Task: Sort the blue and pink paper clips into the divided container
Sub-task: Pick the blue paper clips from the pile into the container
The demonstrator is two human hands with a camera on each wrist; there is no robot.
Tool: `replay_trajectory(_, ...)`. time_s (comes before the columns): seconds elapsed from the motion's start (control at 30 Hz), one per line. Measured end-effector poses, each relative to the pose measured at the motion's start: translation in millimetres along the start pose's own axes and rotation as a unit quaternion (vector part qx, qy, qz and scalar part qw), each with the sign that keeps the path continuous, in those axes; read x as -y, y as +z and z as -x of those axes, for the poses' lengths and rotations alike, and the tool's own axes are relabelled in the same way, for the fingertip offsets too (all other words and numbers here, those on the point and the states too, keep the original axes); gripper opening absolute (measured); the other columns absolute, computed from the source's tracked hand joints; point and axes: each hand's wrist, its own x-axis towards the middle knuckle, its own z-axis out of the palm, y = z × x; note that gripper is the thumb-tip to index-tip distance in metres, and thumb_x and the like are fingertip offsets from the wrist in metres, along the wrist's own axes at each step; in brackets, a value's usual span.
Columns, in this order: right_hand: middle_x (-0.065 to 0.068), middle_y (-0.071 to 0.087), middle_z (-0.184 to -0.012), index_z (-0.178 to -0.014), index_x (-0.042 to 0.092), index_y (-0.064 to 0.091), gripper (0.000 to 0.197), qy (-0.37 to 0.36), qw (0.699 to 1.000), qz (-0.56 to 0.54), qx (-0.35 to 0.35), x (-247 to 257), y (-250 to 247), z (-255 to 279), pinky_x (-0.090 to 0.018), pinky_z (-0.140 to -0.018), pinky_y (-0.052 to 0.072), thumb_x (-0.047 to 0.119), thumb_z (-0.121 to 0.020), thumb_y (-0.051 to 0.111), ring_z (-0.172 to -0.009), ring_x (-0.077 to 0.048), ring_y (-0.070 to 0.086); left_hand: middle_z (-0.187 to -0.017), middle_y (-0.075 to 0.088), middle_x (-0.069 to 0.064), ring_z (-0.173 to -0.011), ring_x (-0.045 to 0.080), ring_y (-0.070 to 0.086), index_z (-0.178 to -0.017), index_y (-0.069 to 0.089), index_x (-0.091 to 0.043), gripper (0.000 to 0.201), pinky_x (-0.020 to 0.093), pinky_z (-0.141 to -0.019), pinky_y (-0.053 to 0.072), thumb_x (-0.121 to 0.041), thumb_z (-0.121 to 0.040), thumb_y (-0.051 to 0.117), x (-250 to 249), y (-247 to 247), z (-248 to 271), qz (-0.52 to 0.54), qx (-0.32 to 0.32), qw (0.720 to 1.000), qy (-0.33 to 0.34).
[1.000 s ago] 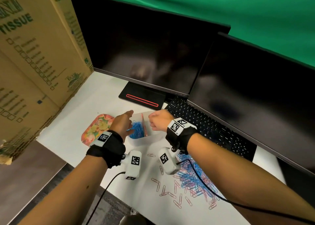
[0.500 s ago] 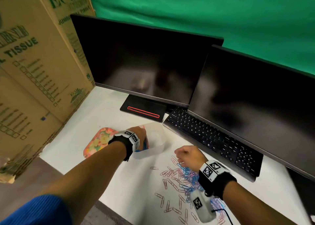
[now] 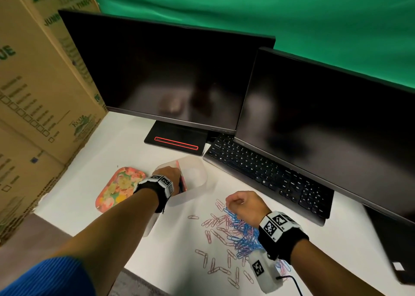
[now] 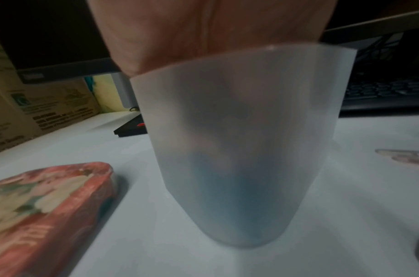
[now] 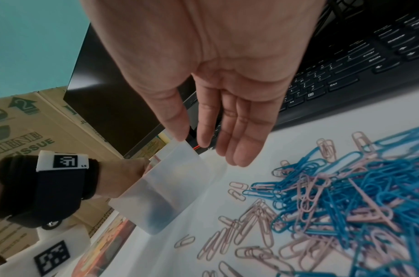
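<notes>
White counter under two dark monitors. Left hand dips inside divided container; grip hidden there. Right hand hovers, fingers relaxed, empty, paper clips just below them. Risk: tangled colours lift together, or container tips.

Two dark monitors, black keyboard, floral tray, cardboard boxes, green backdrop

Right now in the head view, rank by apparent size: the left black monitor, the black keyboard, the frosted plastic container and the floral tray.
1. Left black monitor, though nearness may inflate it.
2. Black keyboard, partly hidden.
3. Frosted plastic container and floral tray: look alike, so unranked; the left hand covers part of the container.
</notes>
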Motion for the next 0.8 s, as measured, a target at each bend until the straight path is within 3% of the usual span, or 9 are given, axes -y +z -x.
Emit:
replay_trajectory(0.23,0.004,0.070,-0.087,-0.096,0.017,0.073,0.014,-0.024,1.000,0.012,-0.001,4.3,5.3,-4.7,-0.021,-0.080,0.050,0.019,-0.084,0.068,-0.083,-0.011,0.065,-0.096,0.067,0.004,-0.088,0.024,0.065,-0.105,0.064,-0.015,0.034,0.025,-0.068,0.046,-0.034,-0.078,0.062,14.2,-4.9,-4.0,0.008,0.032,0.999,-0.026)
replay_trajectory(0.4,0.006,0.072,-0.091,-0.095,0.022,0.073,0.015,-0.026,0.999,0.022,-0.001,1.0,12.8,-5.5,-0.021,-0.082,0.051,0.027,-0.080,0.072,-0.090,-0.012,0.067,-0.103,0.068,0.003,-0.097,0.026,0.065,-0.102,0.066,-0.018,0.026,0.027,-0.076,0.045,-0.034,-0.081,0.064,15.3,6.4,-8.0,0.024,0.034,0.999,-0.024)
replay_trajectory(0.47,0.007,0.071,-0.090,-0.095,0.022,0.073,0.015,-0.026,0.999,0.021,-0.002,-0.2,14.0,-4.1,-0.019,-0.077,0.051,0.027,-0.080,0.073,-0.089,-0.013,0.067,-0.100,0.069,0.003,-0.093,0.025,0.065,-0.098,0.067,-0.019,0.023,0.028,-0.076,0.048,-0.034,-0.080,0.066,14.9,8.5,-10.1,0.042,0.030,0.998,-0.029)
replay_trajectory(0.6,0.006,0.070,-0.093,-0.098,0.021,0.073,0.016,-0.029,0.999,0.028,0.002,-1.5,12.6,-1.2,-0.013,-0.068,0.049,0.026,-0.082,0.071,-0.089,-0.014,0.067,-0.103,0.068,0.002,-0.098,0.024,0.064,-0.106,0.066,-0.019,0.028,0.028,-0.081,0.047,-0.033,-0.082,0.065,16.1,7.8,-9.2,0.028,0.034,0.999,-0.015)
replay_trajectory(0.7,0.008,0.070,-0.091,-0.097,0.021,0.073,0.015,-0.033,0.999,0.028,0.003,-1.1,10.6,-2.2,-0.013,-0.073,0.047,0.026,-0.083,0.070,-0.090,-0.011,0.066,-0.108,0.068,0.004,-0.099,0.025,0.064,-0.109,0.065,-0.015,0.032,0.028,-0.078,0.047,-0.033,-0.083,0.061,19.9,-1.2,-8.5,0.014,0.061,0.998,0.005)
replay_trajectory(0.8,0.007,0.070,-0.091,-0.096,0.022,0.073,0.015,-0.034,0.999,0.025,0.000,0.8,11.3,-5.3,-0.020,-0.082,0.050,0.027,-0.082,0.071,-0.091,-0.011,0.066,-0.117,0.066,0.006,-0.107,0.027,0.062,-0.116,0.064,-0.014,0.033,0.030,-0.087,0.049,-0.027,-0.086,0.059,27.3,-16.7,-7.6,0.013,0.075,0.997,0.027)
